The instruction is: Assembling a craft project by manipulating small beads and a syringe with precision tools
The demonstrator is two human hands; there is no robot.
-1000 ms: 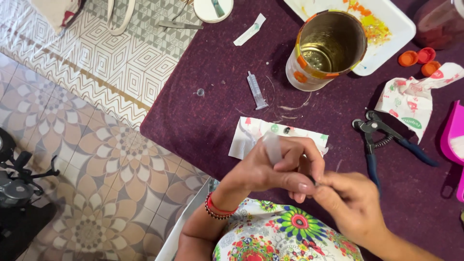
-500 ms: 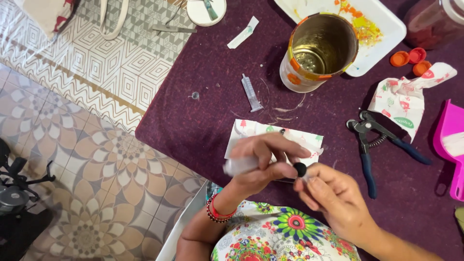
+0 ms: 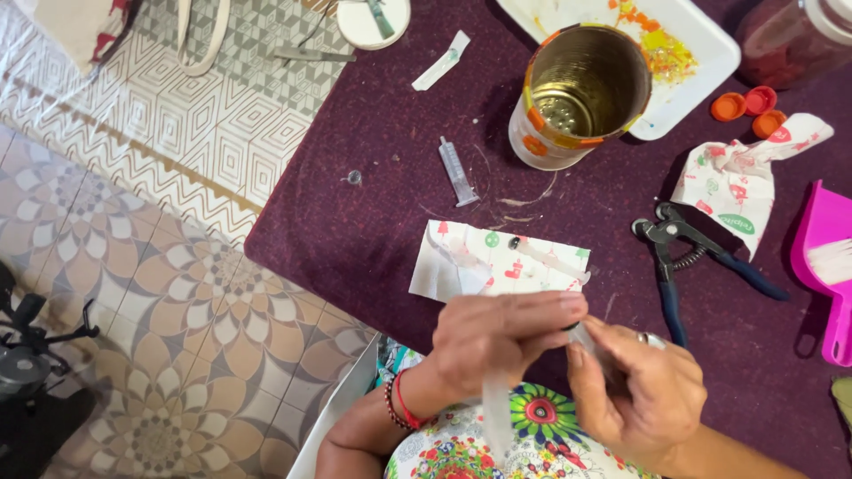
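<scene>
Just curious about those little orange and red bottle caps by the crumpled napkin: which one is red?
The red cap is the upper right one of the three, nearest the white tray. The orange caps flank it: one to its left, one just below, against the napkin.

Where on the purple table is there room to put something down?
Bare cloth lies left of the syringe, toward the table edge, and between the patterned paper and the tin can. It is crowded around the pliers, orange caps and pink dustpan.

pink dustpan [image 3: 821, 266] cut off at rt edge | dark jar [image 3: 790, 35] cut at top rt | white tray [image 3: 710, 66] top cut | small clear item btwn left hand [image 3: 497, 341] & right hand [image 3: 635, 390] blurred, can't ID | black stand [image 3: 31, 355] part out at left edge
</scene>
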